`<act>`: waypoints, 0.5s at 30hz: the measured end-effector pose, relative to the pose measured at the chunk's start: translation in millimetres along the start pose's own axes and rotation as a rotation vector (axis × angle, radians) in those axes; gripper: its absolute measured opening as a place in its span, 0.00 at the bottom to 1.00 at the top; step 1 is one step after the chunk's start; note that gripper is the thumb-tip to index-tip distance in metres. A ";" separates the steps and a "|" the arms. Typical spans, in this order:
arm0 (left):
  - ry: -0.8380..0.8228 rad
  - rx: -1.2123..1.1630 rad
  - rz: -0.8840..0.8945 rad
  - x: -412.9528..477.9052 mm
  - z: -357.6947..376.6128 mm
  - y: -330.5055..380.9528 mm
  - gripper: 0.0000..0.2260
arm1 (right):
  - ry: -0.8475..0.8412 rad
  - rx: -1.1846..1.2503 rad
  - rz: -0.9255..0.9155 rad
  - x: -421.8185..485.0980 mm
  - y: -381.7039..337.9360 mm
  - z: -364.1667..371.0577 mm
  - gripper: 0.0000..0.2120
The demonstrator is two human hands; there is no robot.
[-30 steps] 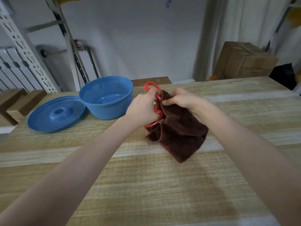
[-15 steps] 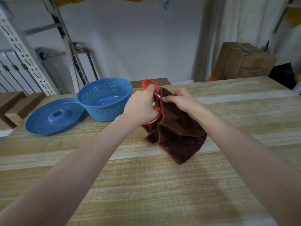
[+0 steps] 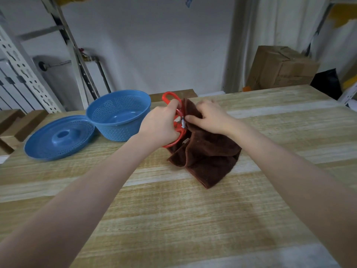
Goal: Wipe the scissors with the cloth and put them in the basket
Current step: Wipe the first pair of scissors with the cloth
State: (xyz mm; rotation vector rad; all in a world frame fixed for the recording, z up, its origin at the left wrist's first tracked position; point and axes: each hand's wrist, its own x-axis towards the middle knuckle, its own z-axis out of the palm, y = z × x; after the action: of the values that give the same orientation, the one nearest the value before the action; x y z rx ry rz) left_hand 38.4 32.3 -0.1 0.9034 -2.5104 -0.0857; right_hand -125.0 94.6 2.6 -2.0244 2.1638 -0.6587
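As left hand [image 3: 160, 125] grips 1 scissors [image 3: 167, 96] | right hand [image 3: 210, 118] pinches 1 cloth [image 3: 209, 158]

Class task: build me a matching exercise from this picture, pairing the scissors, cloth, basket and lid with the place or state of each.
1 scissors
2 cloth
3 basket
4 lid

A lying flat, farthest left on the table
B held in the left hand
C standing open, nothing in it
D pinched by the right hand, draped onto the table

Pairs: 1-B, 2-D, 3-C, 4-A

Most of scissors [image 3: 180, 135] hidden by cloth [image 3: 208, 153], left hand [image 3: 160, 126].
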 end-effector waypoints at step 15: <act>-0.083 0.037 -0.047 -1.4 -6.7 -1.2 0.24 | -0.004 0.229 0.096 2.1 15.6 4.1 0.16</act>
State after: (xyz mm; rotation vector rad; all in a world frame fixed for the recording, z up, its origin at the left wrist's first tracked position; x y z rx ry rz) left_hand 43.0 32.8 5.1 0.9933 -2.5755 -0.0937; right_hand -138.1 92.0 -6.6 -1.7941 2.0602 -0.8443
